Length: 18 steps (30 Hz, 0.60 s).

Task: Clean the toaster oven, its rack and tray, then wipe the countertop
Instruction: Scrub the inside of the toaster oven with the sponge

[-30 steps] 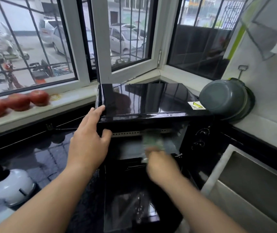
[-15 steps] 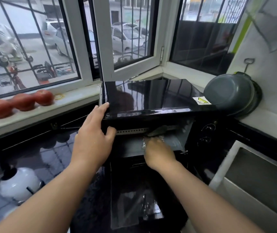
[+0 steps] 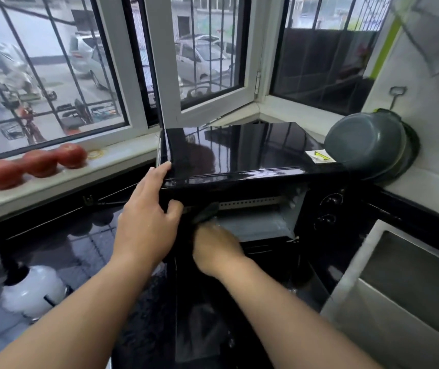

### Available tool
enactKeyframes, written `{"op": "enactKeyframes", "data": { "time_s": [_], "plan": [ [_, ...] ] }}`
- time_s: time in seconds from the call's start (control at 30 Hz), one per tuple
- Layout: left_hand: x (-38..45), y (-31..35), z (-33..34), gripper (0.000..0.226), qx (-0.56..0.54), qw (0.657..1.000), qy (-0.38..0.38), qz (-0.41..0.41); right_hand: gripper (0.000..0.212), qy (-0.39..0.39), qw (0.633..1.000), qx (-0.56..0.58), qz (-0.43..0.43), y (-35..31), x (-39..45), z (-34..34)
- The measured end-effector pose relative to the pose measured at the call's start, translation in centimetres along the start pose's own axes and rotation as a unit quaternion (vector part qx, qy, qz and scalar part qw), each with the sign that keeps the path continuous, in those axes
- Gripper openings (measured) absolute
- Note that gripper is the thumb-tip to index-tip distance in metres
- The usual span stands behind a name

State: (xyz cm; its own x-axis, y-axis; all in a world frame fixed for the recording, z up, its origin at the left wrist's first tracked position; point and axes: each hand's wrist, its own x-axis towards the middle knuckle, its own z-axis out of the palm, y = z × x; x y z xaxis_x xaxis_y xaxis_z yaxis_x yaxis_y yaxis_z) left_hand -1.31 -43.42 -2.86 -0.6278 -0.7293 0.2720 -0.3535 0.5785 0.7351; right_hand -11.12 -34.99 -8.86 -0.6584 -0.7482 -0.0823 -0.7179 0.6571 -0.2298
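I have my left hand [image 3: 147, 217] clamped on the front left corner of the toaster oven [image 3: 239, 153], fingers flat on top and thumb hooked under the edge, I judge to brace it against the scrubbing. It sits on the dark countertop [image 3: 61, 249] with its door [image 3: 213, 328] dropped open. My right hand [image 3: 217, 251] reaches into the cavity, gripping a dark cloth [image 3: 207, 211] against the upper left interior

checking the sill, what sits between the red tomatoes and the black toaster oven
In the head view, a small yellow ring lies on the white sill, between the tomatoes and the toaster oven.
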Motion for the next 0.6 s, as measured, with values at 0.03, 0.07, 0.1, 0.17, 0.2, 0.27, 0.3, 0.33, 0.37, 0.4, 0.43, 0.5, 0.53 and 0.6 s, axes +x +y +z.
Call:
{"op": "enactKeyframes", "data": {
  "time_s": [0.03, 0.07, 0.1, 0.17, 0.2, 0.27, 0.3, 0.33, 0.37, 0.4, 0.43, 0.5, 0.53, 0.6],
  "plan": [
    [0.0, 0.0, 0.0, 0.066, -0.002, 1.000, -0.001, -0.002, 0.034, 0.010, 0.999, -0.022, 0.031, 2.1, -0.4, -0.5],
    [0.0, 0.1, 0.0, 0.066, -0.005, 1.000, -0.002, -0.004, 0.035, 0.025, 0.997, -0.040, 0.069, 4.6, -0.7, -1.2],
    [0.0, 0.2, 0.1, 0.066, -0.008, 1.000, -0.004, -0.003, 0.036, 0.044, 0.992, -0.047, 0.112, 7.1, -1.1, -1.8],
    [0.0, 0.3, 0.2, 0.066, -0.011, 1.000, -0.003, 0.000, 0.037, 0.056, 0.981, -0.042, 0.180, 10.2, -1.6, -3.0],
    [0.0, 0.2, 0.2, 0.065, -0.013, 1.000, -0.001, 0.001, 0.036, 0.054, 0.979, -0.039, 0.191, 10.1, -1.3, -2.9],
    [0.0, 0.1, 0.2, 0.065, -0.019, 1.000, -0.004, 0.003, 0.032, 0.050, 0.986, -0.008, 0.159, 7.2, -0.4, -1.7],
    [0.0, 0.1, 0.2, 0.065, -0.017, 1.000, -0.005, 0.004, 0.030, 0.041, 0.991, 0.023, 0.128, 4.9, 0.0, -1.0],
    [0.0, 0.0, 0.1, 0.065, -0.012, 1.000, -0.004, 0.004, 0.028, 0.021, 0.994, 0.057, 0.088, 2.4, 0.3, 0.0],
    [0.0, 0.0, 0.1, 0.066, -0.005, 1.000, -0.002, 0.002, 0.026, 0.001, 0.995, 0.086, 0.048, 0.3, 0.4, 0.7],
    [0.1, -0.1, 0.0, 0.066, 0.000, 1.000, -0.001, -0.001, 0.024, -0.008, 0.994, 0.105, 0.024, -1.3, 0.3, 1.1],
    [0.1, -0.1, 0.0, 0.067, 0.001, 1.000, -0.002, -0.005, 0.023, -0.007, 0.993, 0.117, 0.022, -2.0, 0.1, 1.1],
    [-0.1, 0.1, -0.1, 0.067, 0.002, 1.000, -0.010, -0.005, 0.024, 0.002, 0.989, 0.146, 0.022, -1.6, -1.2, 0.9],
    [-0.1, 0.2, -0.2, 0.067, 0.003, 1.000, -0.011, -0.004, 0.029, 0.006, 0.989, 0.145, 0.006, -1.1, -2.3, 0.8],
    [-0.1, 0.3, -0.2, 0.066, 0.001, 1.000, -0.011, -0.008, 0.039, 0.008, 0.992, 0.119, -0.041, -0.7, -4.1, 0.6]
  ]
}}
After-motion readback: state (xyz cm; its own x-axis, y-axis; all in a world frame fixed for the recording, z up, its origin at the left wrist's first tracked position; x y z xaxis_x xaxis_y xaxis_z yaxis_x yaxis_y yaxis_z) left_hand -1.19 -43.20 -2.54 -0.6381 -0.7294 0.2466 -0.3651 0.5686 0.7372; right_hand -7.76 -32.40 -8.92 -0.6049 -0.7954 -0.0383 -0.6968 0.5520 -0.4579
